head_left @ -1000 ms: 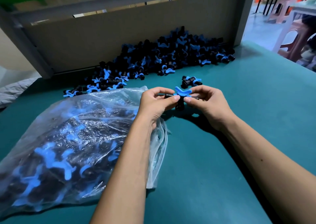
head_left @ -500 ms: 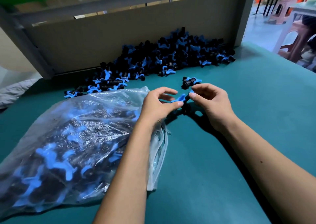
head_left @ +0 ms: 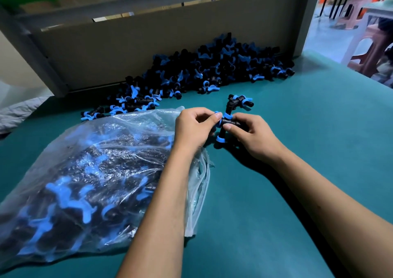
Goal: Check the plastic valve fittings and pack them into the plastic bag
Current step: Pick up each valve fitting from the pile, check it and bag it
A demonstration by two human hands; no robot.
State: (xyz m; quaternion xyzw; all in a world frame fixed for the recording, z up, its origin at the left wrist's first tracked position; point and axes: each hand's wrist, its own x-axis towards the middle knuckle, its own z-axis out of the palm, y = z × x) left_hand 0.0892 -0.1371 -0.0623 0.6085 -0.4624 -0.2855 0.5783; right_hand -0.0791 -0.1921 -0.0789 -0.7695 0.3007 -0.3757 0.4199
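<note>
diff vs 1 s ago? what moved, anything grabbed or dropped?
The fitting was turned between the fingers: a second ago its blue handle lay flat on top, now the black body stands near upright with a blue ring at its lower end. Left hand and right hand both kept pinching it; nothing was let go. The bag, the pile and the lone fitting behind stayed put.

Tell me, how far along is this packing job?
Well under way. Done: the plastic bag on the green table already bulges with packed fittings. In hand: the left hand and right hand both grip one black-and-blue fitting, apparently checking it. Left: a loose fitting just beyond the hands, and a big pile against the back board.
</note>
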